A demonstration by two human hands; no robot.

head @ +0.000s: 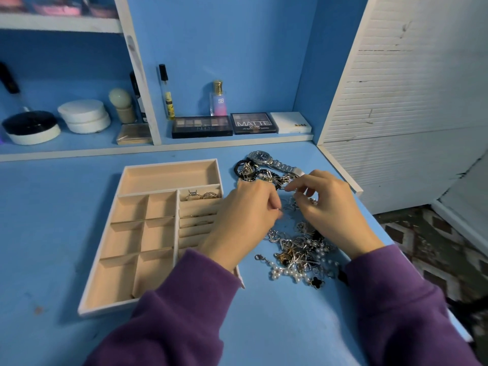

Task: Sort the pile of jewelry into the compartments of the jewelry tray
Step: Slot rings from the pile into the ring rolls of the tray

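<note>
The left hand (245, 207) had its fingers curled, the thumb and fingertips pinching a small silvery piece (278, 211), too small to identify. The right hand (327, 204) hovered just beside it with fingers bent over the jewelry pile (298, 249); whether it gripped anything could not be told, as the fingertips blurred into fine chains. The pile lay on the blue table (264, 326), right of the jewelry tray (169, 178), and stretched away from the person, from a pearl strand (286, 273) at the near end to a silver watch (264, 157) at the far end; both hands covered its middle. The tray's long axis also ran away from the person, leaning slightly right, its one long compartment farthest. A few rings (202, 195) sat in the slots on its right side. A purple sleeve (184, 299) hid the tray's near right corner.
</note>
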